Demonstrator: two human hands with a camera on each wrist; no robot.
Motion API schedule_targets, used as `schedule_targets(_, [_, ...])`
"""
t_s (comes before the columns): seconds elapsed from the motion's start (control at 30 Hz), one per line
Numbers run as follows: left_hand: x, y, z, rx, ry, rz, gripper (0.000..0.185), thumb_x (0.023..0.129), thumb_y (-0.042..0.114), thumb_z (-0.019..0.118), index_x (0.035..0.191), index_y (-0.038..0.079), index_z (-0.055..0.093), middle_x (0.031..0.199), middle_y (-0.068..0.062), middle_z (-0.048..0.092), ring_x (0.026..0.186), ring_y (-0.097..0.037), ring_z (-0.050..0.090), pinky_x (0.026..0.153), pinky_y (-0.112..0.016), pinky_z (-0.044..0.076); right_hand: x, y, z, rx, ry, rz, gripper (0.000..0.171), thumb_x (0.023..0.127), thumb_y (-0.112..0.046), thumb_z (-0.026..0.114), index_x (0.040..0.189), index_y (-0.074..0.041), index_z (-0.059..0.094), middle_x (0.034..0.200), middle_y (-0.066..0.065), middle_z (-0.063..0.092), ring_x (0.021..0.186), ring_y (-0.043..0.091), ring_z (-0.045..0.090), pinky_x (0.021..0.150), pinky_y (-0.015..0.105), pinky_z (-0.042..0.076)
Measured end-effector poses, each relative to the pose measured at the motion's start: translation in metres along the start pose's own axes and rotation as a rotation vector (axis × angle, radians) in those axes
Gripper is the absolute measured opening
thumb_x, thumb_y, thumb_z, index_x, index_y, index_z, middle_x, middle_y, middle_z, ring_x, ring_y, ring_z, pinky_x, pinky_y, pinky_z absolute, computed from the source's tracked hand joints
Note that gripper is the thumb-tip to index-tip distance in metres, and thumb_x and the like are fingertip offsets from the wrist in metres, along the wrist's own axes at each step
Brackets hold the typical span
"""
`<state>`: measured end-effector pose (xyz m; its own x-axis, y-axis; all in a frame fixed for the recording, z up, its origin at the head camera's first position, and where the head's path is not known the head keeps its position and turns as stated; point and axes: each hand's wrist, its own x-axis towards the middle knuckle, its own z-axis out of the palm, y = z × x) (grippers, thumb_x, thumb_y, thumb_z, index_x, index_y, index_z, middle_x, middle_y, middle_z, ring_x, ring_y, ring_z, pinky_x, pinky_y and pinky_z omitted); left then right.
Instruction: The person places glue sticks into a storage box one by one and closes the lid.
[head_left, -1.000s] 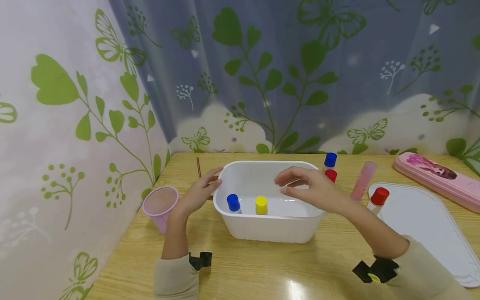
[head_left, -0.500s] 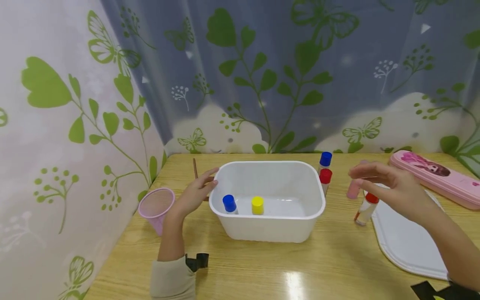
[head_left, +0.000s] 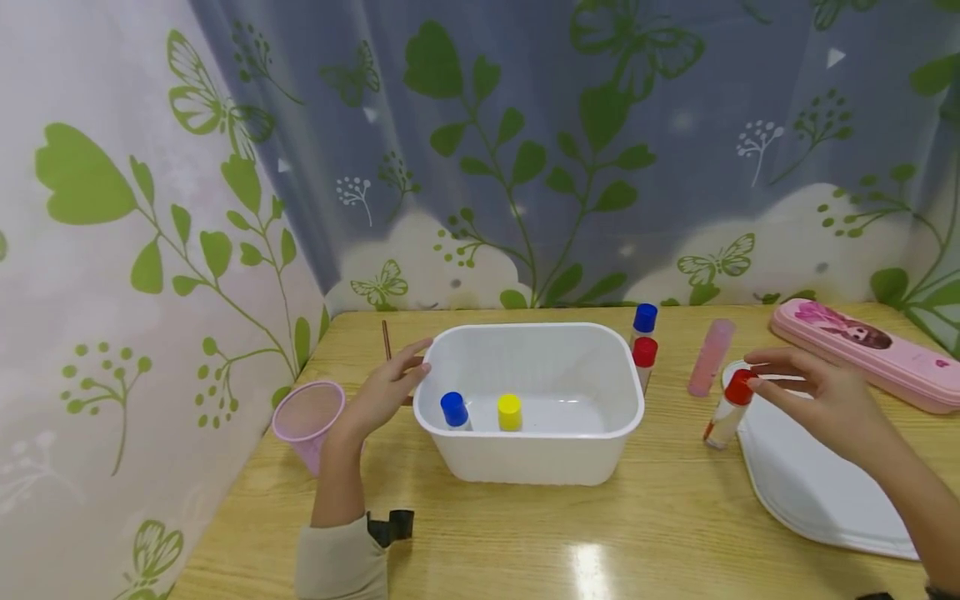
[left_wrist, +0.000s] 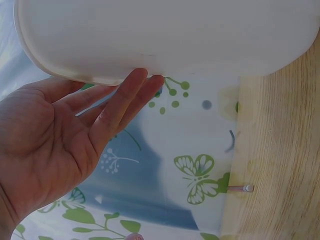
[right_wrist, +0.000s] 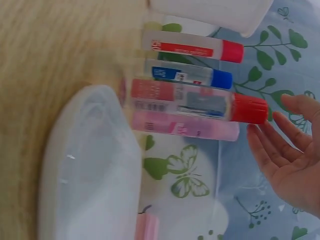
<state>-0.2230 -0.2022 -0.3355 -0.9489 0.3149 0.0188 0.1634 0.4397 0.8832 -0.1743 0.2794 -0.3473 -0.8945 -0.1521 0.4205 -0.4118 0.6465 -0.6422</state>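
A white plastic tub stands mid-table, holding a blue-capped bottle and a yellow-capped one. My left hand rests at its left rim; in the left wrist view the straight fingers touch the outer wall. To the right, a clear glue bottle with a red cap stands on the table beside a white lid. Around that cap my right hand spreads thumb and fingers. The right wrist view shows the fingertips right at the end of the red cap.
Behind the tub's right end stand a blue-capped bottle and another red-capped bottle. A pink tube stands nearby. A pink pencil case lies at back right. Left are a purple cup and a thin brown stick.
My right hand has left the space over the tub and moved right to the red-capped glue bottle. My left hand stays at the tub's rim. The view has shifted slightly.
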Motion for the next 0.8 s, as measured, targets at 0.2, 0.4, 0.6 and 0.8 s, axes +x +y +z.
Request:
schedule_targets(0.2, [-0.001,0.0,0.0,0.004,0.005,-0.001,0.048,0.1,0.021,0.042,0.144,0.01,0.029,0.134,-0.024,0.04,0.113,-0.036,0.048,0.082,-0.043,0.049,-0.004,0.009,0.01,-0.018,-0.048,0.072,0.035,0.087,-0.014,0.065,0.117,0.0,0.056,0.097,-0.02,0.056,0.08,-0.011,0.053,0.059,0.015,0.049])
schedule_targets(0.4, [0.0,0.0,0.0,-0.002,0.001,0.0,0.048,0.1,0.022,0.042,0.144,0.01,0.029,0.134,-0.023,0.04,0.113,-0.036,0.048,0.083,-0.043,0.049,-0.005,0.012,0.018,-0.037,-0.004,0.037,0.032,0.086,-0.011,0.065,0.115,-0.001,0.056,0.095,-0.017,0.056,0.077,-0.01,0.054,0.059,0.012,0.048])
schedule_targets(0.6, [0.0,0.0,0.0,-0.011,-0.002,0.001,0.048,0.1,0.022,0.042,0.144,0.011,0.029,0.135,-0.024,0.039,0.113,-0.036,0.048,0.085,-0.046,0.047,-0.006,0.01,0.018,-0.068,0.01,0.058,0.032,0.087,-0.013,0.065,0.116,-0.002,0.056,0.099,0.017,0.063,0.074,-0.011,0.053,0.056,0.015,0.049])
schedule_targets(0.8, [0.001,-0.001,-0.001,-0.018,-0.003,0.004,0.048,0.1,0.022,0.042,0.144,0.011,0.029,0.135,-0.024,0.038,0.113,-0.036,0.048,0.084,-0.045,0.048,-0.004,0.001,0.016,-0.077,0.054,0.035,0.03,0.084,-0.011,0.068,0.112,-0.003,0.059,0.093,-0.008,0.065,0.073,-0.012,0.053,0.052,0.016,0.048])
